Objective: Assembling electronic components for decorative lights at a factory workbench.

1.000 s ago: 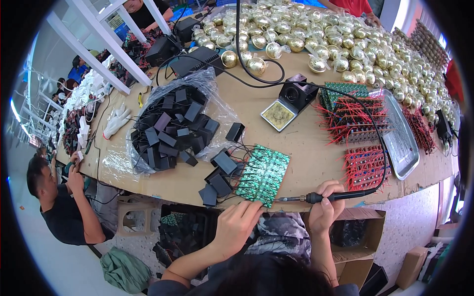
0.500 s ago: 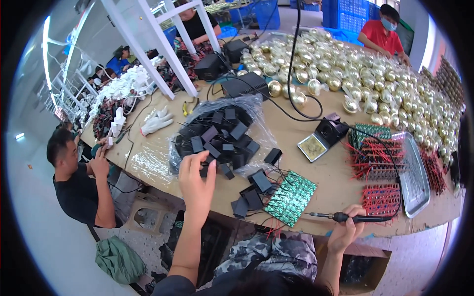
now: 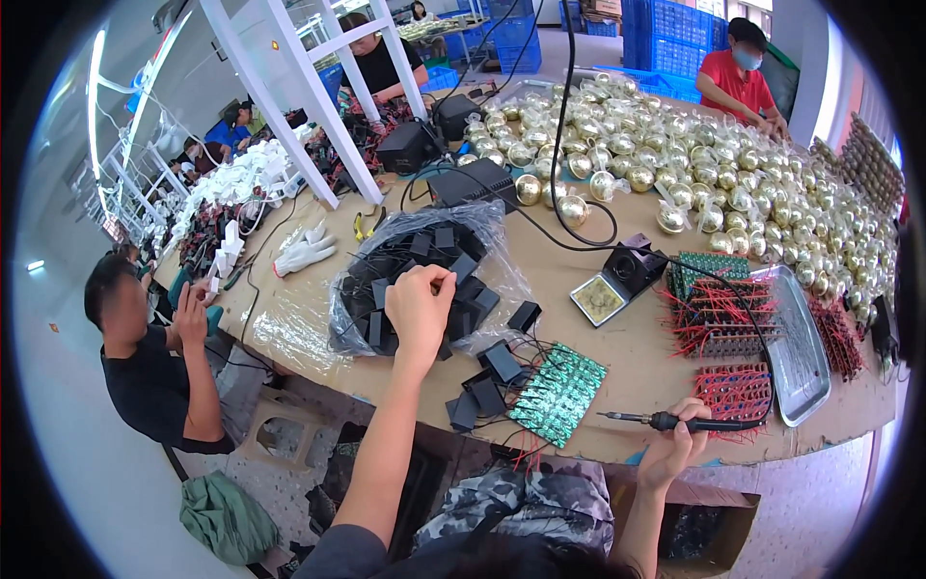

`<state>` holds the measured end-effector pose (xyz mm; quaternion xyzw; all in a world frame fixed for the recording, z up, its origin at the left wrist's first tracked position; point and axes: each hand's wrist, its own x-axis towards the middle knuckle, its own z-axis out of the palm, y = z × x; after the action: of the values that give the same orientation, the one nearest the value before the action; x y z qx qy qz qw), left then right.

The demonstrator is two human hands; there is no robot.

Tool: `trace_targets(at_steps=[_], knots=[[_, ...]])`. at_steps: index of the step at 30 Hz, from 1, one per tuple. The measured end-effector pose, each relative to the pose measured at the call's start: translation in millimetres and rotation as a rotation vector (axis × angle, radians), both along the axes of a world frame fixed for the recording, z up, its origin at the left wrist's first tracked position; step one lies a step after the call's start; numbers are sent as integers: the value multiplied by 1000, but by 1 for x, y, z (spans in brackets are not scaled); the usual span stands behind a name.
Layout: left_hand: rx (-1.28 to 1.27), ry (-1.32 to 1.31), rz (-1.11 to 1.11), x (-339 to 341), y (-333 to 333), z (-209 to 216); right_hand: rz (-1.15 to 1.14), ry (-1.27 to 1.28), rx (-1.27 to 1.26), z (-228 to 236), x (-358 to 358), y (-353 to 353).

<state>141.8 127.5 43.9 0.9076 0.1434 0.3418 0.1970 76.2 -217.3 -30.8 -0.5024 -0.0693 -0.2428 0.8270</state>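
My right hand (image 3: pixel 672 452) grips a soldering iron (image 3: pixel 709 424), its tip pointing left toward a green circuit board panel (image 3: pixel 559 394) but apart from it. Red wires hang from the panel's near edge. Several small black boxes (image 3: pixel 499 362) with thin black leads lie along the panel's left side. My left hand (image 3: pixel 420 307) is over a clear plastic bag (image 3: pixel 359 275) piled with black boxes (image 3: pixel 463 267). Its fingers are curled and pinched together; whatever they hold, if anything, is hidden.
Beyond the panel stands a soldering stand with a sponge tray (image 3: pixel 600 300). Wired boards (image 3: pixel 719 323) and a metal tray (image 3: pixel 797 352) are at right. Gold balls (image 3: pixel 656 145) cover the far table. A white glove (image 3: pixel 305 251) lies left; a black cable (image 3: pixel 579 249) crosses the table.
My left hand has moved farther out over the bag, and its spread fingers have closed into a pinch. The soldering iron has stayed nearly in place in my right hand.
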Motion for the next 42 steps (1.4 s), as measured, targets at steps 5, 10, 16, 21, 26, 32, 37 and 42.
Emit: trace_targets(at_steps=[5, 10, 16, 21, 26, 32, 37, 42], knots=[[-224, -12, -183, 9, 3, -5, -14, -3, -28, 6, 0, 5], [-783, -406, -402, 12, 5, 22, -6, 9, -35, 13, -1, 12], [-402, -175, -347, -49, -34, 61, -68, 50, -95, 9, 1, 17], [264, 7, -843, -90, -62, -5, -43, 52, -111, 10, -1, 21], [325, 119, -881, -104, -84, -16, -22, 32, -146, -1, -4, 20], [358, 150, -859, -101, -89, -21, 54, 30, -212, 2, -12, 29], [429, 213, -842, -101, -90, -20, 59, 30, -273, 3, -18, 36], [433, 200, -849, -100, -89, -23, 41, -47, -413, 4, -18, 38]])
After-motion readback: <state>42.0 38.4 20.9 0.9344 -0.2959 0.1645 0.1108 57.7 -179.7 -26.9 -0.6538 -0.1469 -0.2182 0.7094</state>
